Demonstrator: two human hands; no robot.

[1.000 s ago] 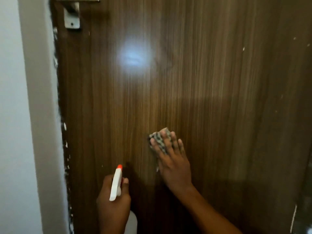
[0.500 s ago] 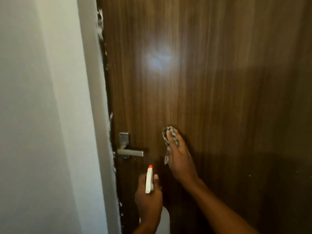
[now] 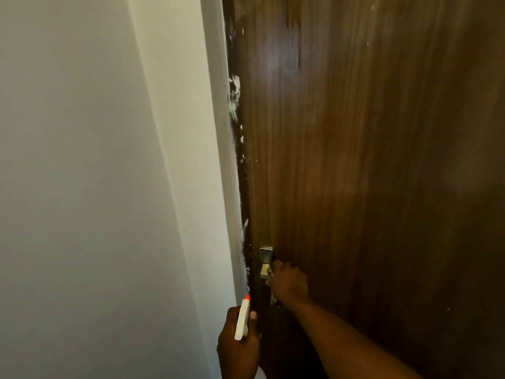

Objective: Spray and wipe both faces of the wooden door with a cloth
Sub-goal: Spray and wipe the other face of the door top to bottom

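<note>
The dark wooden door (image 3: 369, 160) fills the right half of the view and stands closed in its frame. My right hand (image 3: 288, 281) is curled round the metal door handle (image 3: 265, 262) at the door's left edge, with the checked cloth (image 3: 273, 299) bunched under the palm and mostly hidden. My left hand (image 3: 237, 343) grips a white spray bottle (image 3: 242, 320) with an orange nozzle tip, held upright just left of the handle and below it.
A pale wall (image 3: 95, 187) and a white door jamb (image 3: 221, 160) take up the left half. White paint smears (image 3: 235, 97) run along the dark edge of the door frame.
My right hand slid left off the door face with the cloth and closed on the handle. The view swung left, so the wall takes up more of it. The left hand kept the bottle.
</note>
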